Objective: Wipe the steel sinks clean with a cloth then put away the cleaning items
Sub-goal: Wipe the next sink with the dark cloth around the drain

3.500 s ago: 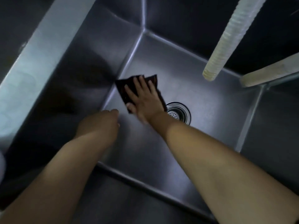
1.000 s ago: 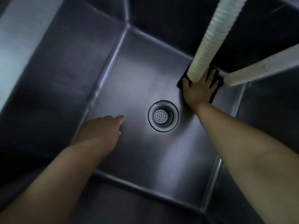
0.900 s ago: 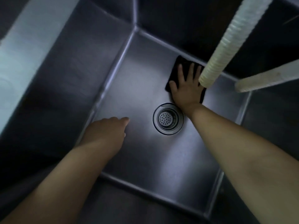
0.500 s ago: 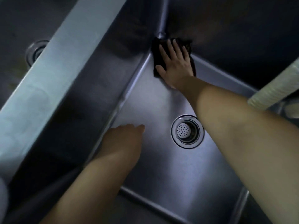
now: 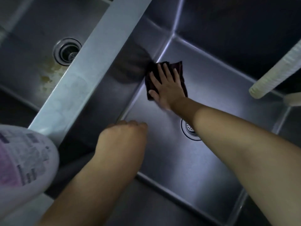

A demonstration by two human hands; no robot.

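The right-hand steel sink [image 5: 187,173] fills most of the view: a deep square basin with dark walls and a bright, bare floor. Its left wall rises to the flat steel divider [image 5: 84,62], which runs diagonally between the two basins. Beyond the divider lies the left-hand sink [image 5: 24,46], its floor marked with yellowish staining just beside its drain [image 5: 67,51]. The floor of the right-hand sink is open from its middle to the near wall; its drain strainer [image 5: 189,129] is partly hidden by the right forearm.

A white plastic bottle [image 5: 22,160] with a printed pink label sits at the lower left, at the near end of the divider. A ribbed white hose [image 5: 276,69] hangs in from the upper right, its end above the basin's far right part, well apart from both hands.

The right hand [image 5: 166,85] lies flat, fingers straight and spread, pressing the dark cloth [image 5: 180,69] onto the floor against the foot of the left wall, near the far left corner. This grip is open, palm down. The left hand [image 5: 123,136] hangs inside the basin by the left wall, fingers loosely curled, holding nothing; whether it touches the steel cannot be told.
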